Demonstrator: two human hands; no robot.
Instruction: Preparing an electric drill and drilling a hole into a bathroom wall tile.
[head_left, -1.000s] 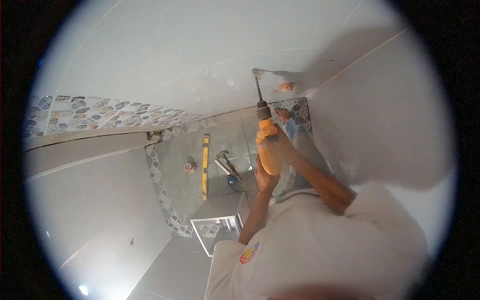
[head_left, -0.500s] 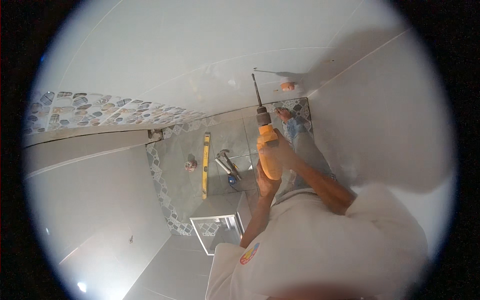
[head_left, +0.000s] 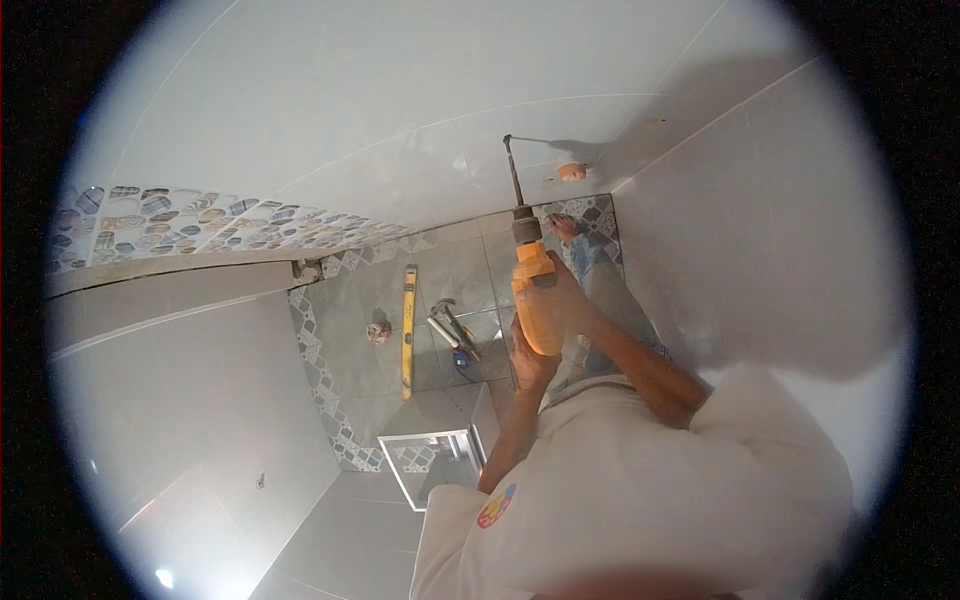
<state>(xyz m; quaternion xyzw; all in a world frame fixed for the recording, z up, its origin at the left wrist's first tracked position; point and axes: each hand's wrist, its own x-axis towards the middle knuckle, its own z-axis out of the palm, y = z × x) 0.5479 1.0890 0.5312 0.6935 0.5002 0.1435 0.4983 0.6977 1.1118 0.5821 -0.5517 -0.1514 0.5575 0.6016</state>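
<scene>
Both my hands grip an orange power drill (head_left: 537, 318) with a dark chuck and a long, thin bit (head_left: 515, 172). My left hand (head_left: 533, 362) is wrapped around the rear of its body from the left and below. My right hand (head_left: 574, 303) closes around its right side, its fingers partly hidden behind the drill. Pointing away from me, the bit meets a small dark spot on the pale tiled wall (head_left: 400, 90). How deep the tip sits cannot be made out.
On the grey tiled floor lie a yellow spirit level (head_left: 409, 325), a claw hammer (head_left: 455, 322), a blue tape measure (head_left: 461, 360) and a small roundish object (head_left: 378, 331). A metal-framed box (head_left: 430, 437) stands nearer. A side wall (head_left: 770, 240) rises close on the right; an orange-edged opening (head_left: 572, 172) is right of the bit.
The drill has moved slightly forward. Its tip was just short of the dark spot on the wall and now meets it. Both hands keep their grip.
</scene>
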